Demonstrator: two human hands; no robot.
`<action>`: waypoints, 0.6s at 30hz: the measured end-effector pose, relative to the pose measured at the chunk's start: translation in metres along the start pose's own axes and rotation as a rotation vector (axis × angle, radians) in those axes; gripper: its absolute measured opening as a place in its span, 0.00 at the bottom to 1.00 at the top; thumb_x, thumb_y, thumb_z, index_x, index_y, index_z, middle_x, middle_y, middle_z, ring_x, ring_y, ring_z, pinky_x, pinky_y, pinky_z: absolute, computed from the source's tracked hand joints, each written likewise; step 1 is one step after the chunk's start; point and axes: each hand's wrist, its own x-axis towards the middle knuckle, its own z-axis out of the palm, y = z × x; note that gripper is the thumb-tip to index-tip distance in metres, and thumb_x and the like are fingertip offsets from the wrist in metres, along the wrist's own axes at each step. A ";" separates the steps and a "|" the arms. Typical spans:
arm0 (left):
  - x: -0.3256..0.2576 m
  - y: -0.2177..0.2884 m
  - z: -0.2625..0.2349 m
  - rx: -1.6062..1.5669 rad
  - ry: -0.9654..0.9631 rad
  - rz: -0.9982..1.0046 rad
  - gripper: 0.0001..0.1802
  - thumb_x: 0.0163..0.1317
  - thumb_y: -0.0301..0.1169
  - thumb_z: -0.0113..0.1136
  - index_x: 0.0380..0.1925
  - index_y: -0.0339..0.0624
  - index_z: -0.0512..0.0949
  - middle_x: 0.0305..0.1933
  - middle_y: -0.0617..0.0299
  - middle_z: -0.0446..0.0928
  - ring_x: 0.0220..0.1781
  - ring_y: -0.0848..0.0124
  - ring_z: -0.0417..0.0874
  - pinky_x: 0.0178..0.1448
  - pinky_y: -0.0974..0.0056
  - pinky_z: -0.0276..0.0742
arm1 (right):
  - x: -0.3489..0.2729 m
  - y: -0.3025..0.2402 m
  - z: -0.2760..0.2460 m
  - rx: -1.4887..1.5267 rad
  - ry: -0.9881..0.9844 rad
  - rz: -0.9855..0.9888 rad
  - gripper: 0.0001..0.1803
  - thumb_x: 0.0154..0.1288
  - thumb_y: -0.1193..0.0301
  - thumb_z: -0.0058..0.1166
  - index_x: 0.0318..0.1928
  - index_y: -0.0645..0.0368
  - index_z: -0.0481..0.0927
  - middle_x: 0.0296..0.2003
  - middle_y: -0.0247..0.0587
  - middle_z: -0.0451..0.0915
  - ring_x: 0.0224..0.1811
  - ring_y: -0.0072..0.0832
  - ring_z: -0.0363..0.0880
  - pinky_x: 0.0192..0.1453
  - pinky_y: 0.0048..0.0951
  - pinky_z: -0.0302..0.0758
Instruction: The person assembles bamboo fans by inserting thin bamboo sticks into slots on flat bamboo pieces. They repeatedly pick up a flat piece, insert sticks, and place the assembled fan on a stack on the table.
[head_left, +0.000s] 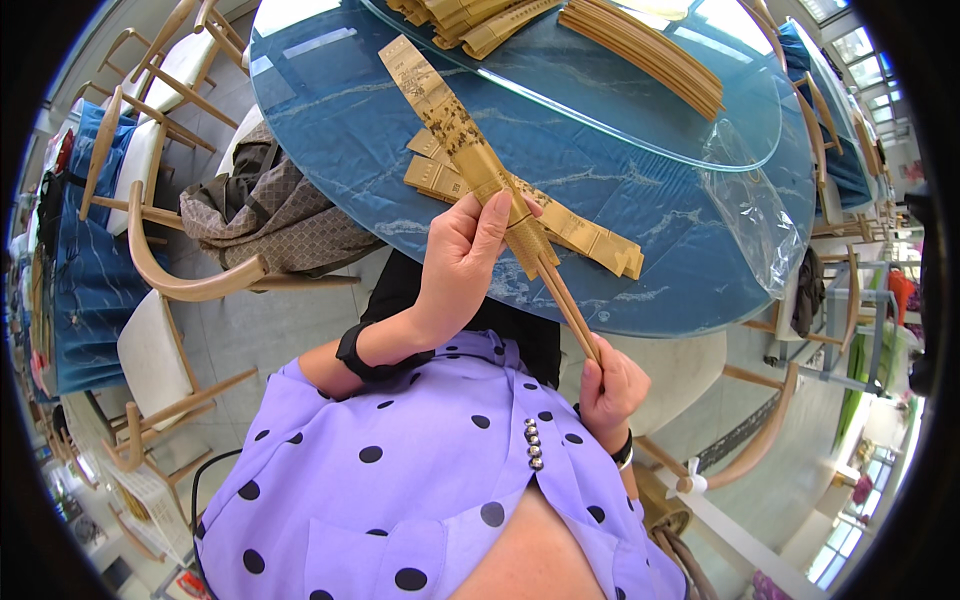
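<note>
My left hand (pixel 462 255) is closed, thumb on top, around a long gold paper chopstick sleeve (pixel 425 90) with a dark printed pattern. Wooden chopsticks (pixel 565 305) stick out of the sleeve's lower end, slanting down to the right. Their outer ends are pinched in the fingers of my right hand (pixel 612 388). Both hands are in front of the table's near edge, with the sleeve's far part over the tabletop. Beneath it, more gold sleeves (pixel 600 245) lie crossed on the blue table (pixel 350 140). How many chopsticks I hold is hard to make out.
On the glass turntable (pixel 600 120) are a pile of gold sleeves (pixel 455 20) and a row of wooden chopsticks (pixel 650 52). A clear plastic bag (pixel 755 225) lies at the right edge. Chairs (pixel 160 350) stand around; a patterned brown bag (pixel 275 210) sits at left.
</note>
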 end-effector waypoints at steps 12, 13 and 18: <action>0.006 -0.003 -0.002 0.015 0.087 0.030 0.22 0.83 0.43 0.46 0.46 0.36 0.82 0.20 0.80 0.59 0.20 0.89 0.49 0.24 0.74 0.45 | -0.001 -0.001 -0.001 -0.011 -0.023 0.004 0.14 0.70 0.73 0.62 0.51 0.69 0.83 0.23 0.40 0.77 0.18 0.33 0.73 0.23 0.33 0.69; 0.005 -0.003 -0.001 0.029 0.094 0.029 0.22 0.83 0.43 0.46 0.46 0.37 0.82 0.20 0.80 0.59 0.20 0.89 0.49 0.24 0.74 0.45 | -0.002 -0.001 -0.002 -0.012 -0.026 0.004 0.14 0.70 0.73 0.62 0.51 0.69 0.83 0.23 0.40 0.77 0.18 0.33 0.73 0.23 0.33 0.69; 0.000 -0.005 0.001 0.069 0.107 0.030 0.22 0.83 0.43 0.45 0.44 0.37 0.82 0.20 0.80 0.60 0.20 0.89 0.50 0.24 0.74 0.45 | -0.001 -0.002 0.000 -0.010 -0.013 -0.008 0.14 0.69 0.73 0.62 0.51 0.69 0.83 0.23 0.39 0.77 0.18 0.33 0.72 0.22 0.33 0.68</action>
